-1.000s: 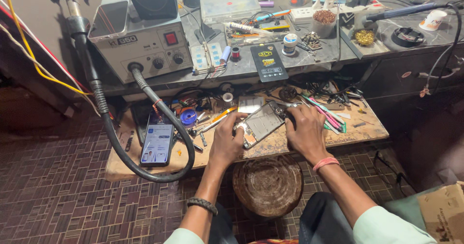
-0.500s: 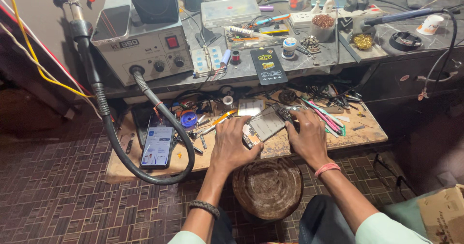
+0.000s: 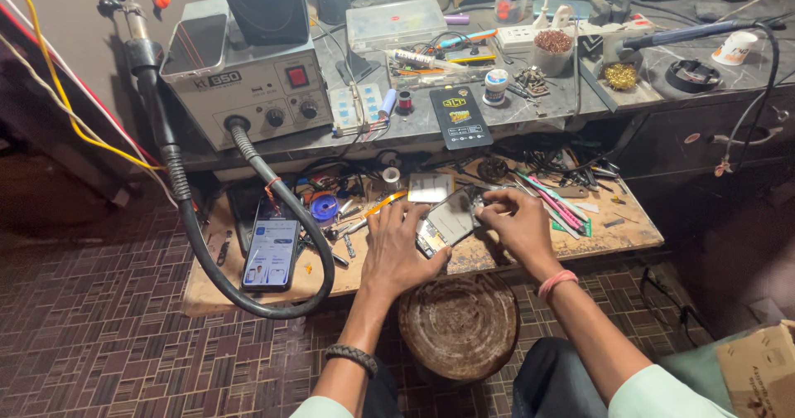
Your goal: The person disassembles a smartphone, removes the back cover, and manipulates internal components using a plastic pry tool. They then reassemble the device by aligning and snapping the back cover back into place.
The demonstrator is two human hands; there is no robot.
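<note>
On the low wooden table [image 3: 629,234], the landmark is the opened phone [image 3: 450,222], lying tilted near the front edge with its inner side up. Far to its left a lit smartphone [image 3: 271,252] lies face up inside the loop of a thick black hose [image 3: 248,219], well clear of the work. Just left of the opened phone, the left hand [image 3: 397,248] rests palm down, its fingers [image 3: 396,217] spread and pressed to the board and the phone's left edge; they brace it rather than wrap around it. At the phone's upper right corner the right hand [image 3: 515,219] has its fingers [image 3: 487,211] curled in and pinched close; whether they grip a small part or tool cannot be told. Doing this well probably calls for the left hand to pin the body flat, and for short, gentle moves at the corner. Right of the phone lie loose pink and green tools [image 3: 559,207], near enough to be knocked.
</note>
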